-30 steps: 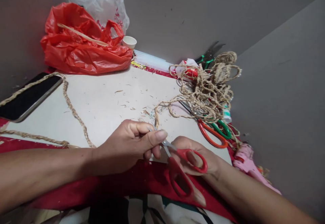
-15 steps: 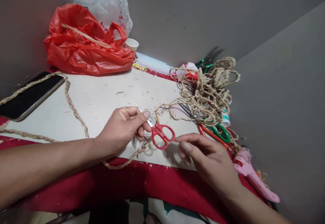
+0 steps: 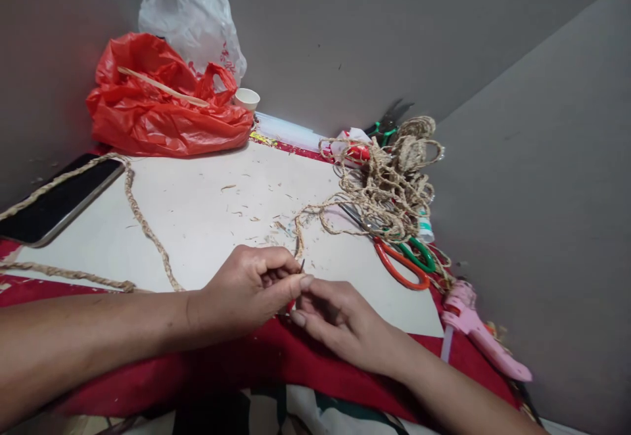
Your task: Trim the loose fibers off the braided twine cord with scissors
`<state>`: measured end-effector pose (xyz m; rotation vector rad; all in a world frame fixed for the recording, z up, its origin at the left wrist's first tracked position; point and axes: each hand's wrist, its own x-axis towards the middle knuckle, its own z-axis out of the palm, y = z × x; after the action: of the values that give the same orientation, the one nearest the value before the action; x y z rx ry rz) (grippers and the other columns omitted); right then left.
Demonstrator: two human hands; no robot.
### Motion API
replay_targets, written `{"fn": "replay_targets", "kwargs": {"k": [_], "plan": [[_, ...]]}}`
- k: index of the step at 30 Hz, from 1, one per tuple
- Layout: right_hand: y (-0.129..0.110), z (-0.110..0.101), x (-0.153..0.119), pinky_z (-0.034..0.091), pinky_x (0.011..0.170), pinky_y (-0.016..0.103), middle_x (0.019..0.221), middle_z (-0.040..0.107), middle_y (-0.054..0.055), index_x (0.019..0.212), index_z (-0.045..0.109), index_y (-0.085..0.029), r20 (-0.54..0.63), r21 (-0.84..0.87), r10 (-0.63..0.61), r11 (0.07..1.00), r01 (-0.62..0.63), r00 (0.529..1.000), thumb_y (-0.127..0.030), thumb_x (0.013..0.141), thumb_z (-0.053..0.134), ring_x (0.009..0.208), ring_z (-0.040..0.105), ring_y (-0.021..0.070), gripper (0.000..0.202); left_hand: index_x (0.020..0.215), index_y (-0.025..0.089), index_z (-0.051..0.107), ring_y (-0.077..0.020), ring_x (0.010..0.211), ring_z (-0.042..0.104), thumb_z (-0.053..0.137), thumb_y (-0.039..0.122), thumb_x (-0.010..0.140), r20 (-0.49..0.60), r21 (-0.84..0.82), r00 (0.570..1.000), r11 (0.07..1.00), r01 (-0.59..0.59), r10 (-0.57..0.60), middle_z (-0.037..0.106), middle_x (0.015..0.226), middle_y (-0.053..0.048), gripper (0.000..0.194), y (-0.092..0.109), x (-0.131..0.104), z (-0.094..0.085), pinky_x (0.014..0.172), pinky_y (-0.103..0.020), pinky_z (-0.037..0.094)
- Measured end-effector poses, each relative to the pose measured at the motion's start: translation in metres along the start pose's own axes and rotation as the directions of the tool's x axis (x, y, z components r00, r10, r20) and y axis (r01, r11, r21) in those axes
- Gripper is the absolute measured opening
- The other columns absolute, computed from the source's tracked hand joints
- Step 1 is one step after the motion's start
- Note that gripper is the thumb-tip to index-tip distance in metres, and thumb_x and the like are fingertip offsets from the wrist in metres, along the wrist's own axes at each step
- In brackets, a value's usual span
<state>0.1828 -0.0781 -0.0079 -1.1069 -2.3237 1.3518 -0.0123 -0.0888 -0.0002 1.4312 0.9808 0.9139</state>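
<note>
My left hand [image 3: 259, 284] is closed at the middle of the near table edge, gripping small scissors [image 3: 290, 305] that are mostly hidden. Only a bit of their red handle shows under the thumb, and a dark pointed tip stands above the fingers. Pressed up against it, my right hand [image 3: 340, 323] has its fingers and thumb curled in around the red handle. A twisted straw rope [image 3: 299, 225] runs from the heap down to behind the left fingers. Farther left, a braided length of rope [image 3: 145, 228] lies across the white board and passes behind the left forearm.
Tangled rope [image 3: 394, 179] is heaped at right, over larger scissors with orange and green handles [image 3: 401, 267]. A pink glue gun [image 3: 480, 336] lies at the right edge. A black phone [image 3: 59, 198], red plastic bag [image 3: 167, 119] and white cup [image 3: 247, 98] stand at left and back.
My right hand has moved left to meet my left hand. The small scissors, whose red handles showed fully, are now mostly covered by both hands, which sit lower.
</note>
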Motion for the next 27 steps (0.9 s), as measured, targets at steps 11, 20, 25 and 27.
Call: {"fn": "replay_targets", "kwargs": {"k": [11,20,25,27], "plan": [[0.024,-0.022,0.004,0.036,0.043,0.017,0.077,0.068,0.007,0.094,0.064,-0.014,0.062,0.814,0.023,0.577,-0.064,0.998,-0.037,0.075,0.073,0.051,0.054,0.0078,0.031,0.100,0.014,0.061,-0.0114,0.067,0.054,0.056,0.036,0.086,-0.120,0.040,0.993,0.999,-0.003,0.008,0.062,0.079,-0.003,0.026,-0.016,0.014,-0.013,0.066,-0.025,0.045],[0.023,-0.021,0.020,0.027,0.035,0.014,0.045,0.051,-0.006,0.067,0.056,-0.016,-0.348,0.849,0.207,0.483,0.214,0.914,-0.044,0.072,0.075,0.034,0.037,0.0025,0.034,0.093,0.018,0.053,-0.0121,0.061,0.052,0.068,0.034,0.074,-0.036,0.430,0.999,0.902,0.046,-0.034,0.063,0.075,0.000,0.029,-0.018,0.026,-0.001,0.058,-0.025,0.039],[0.027,-0.024,0.023,0.028,0.032,0.013,0.050,0.059,-0.003,0.073,0.058,-0.016,-0.391,0.841,0.229,0.482,0.246,0.891,-0.050,0.074,0.071,0.033,0.041,0.0037,0.036,0.088,0.018,0.052,-0.0106,0.057,0.051,0.061,0.018,0.073,-0.023,0.347,0.995,0.933,0.098,-0.096,0.058,0.067,0.003,0.018,-0.010,0.031,0.004,0.055,-0.023,0.037],[0.028,-0.025,0.025,0.031,0.031,0.013,0.055,0.063,-0.002,0.074,0.058,-0.016,-0.401,0.844,0.273,0.480,0.238,0.875,-0.047,0.072,0.073,0.036,0.046,0.0047,0.034,0.093,0.018,0.051,-0.0101,0.057,0.051,0.062,0.019,0.074,-0.034,0.207,0.992,0.971,0.123,-0.119,0.058,0.069,0.004,0.022,0.000,0.032,0.004,0.054,-0.023,0.038]]}}
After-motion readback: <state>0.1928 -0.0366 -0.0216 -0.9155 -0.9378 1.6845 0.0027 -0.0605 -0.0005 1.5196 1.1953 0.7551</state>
